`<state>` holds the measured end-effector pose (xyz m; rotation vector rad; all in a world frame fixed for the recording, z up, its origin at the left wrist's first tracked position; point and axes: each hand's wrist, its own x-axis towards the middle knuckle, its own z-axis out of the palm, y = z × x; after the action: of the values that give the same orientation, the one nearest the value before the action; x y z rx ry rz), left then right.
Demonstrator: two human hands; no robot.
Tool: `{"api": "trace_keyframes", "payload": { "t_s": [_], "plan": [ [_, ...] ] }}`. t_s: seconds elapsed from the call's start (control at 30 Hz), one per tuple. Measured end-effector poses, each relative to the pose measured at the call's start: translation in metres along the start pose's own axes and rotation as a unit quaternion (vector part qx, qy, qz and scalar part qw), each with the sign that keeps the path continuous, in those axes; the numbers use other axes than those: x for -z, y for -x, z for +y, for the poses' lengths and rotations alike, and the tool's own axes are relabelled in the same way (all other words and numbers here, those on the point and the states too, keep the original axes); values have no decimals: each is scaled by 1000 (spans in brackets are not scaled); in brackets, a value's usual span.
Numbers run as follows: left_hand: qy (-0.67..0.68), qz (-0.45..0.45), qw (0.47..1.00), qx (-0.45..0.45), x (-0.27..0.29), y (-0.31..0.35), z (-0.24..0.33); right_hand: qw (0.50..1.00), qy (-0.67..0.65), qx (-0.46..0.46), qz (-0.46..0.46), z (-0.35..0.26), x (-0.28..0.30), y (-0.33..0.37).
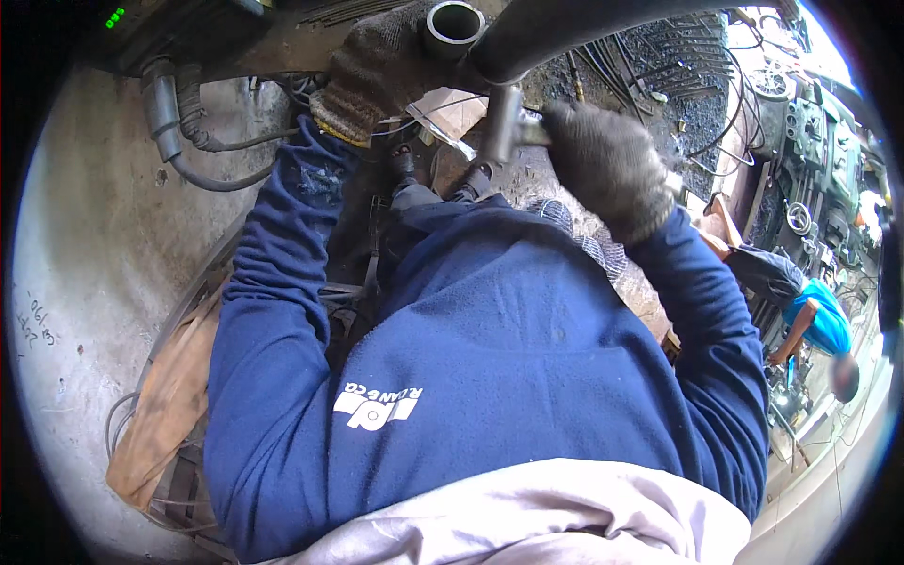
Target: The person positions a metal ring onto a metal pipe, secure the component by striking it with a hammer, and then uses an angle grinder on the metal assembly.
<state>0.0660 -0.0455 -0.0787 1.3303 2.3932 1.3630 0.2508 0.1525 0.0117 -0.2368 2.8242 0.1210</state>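
My right hand, in a grey-brown knitted glove, is closed round the handle of a hammer. The hammer's cylindrical metal head stands just below a thick dark bar; whether they touch I cannot tell. My left hand, in a brown knitted glove with a yellow cuff edge, is curled against a short, open-ended metal tube at the top. That tube sits beside the end of the dark bar. Some of the left fingers are hidden behind the tube.
Thick cables with a grey connector hang at left by a stained wall. Thin rods and loose cables lie at upper right. Another person in a blue shirt is bent over near machinery at right. Brown cloth hangs lower left.
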Motion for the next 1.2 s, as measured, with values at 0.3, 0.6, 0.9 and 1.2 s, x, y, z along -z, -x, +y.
{"api": "trace_keyframes", "payload": {
  "t_s": [0.3,0.6,0.9,1.2],
  "plan": [
    [-34,8,999,-42,-5,-3,-5,998,-40,-47,26,5,-2,-3],
    [-65,-18,998,-15,-3,-2,-9,999,8,-27,18,11,-4,-7],
    [-42,-8,999,-4,-4,-6,-9,996,35,-31,75,9,-8,0],
    [-58,-29,998,10,-3,-7,-9,997,6,-44,62,4,-11,2]
  ]
}}
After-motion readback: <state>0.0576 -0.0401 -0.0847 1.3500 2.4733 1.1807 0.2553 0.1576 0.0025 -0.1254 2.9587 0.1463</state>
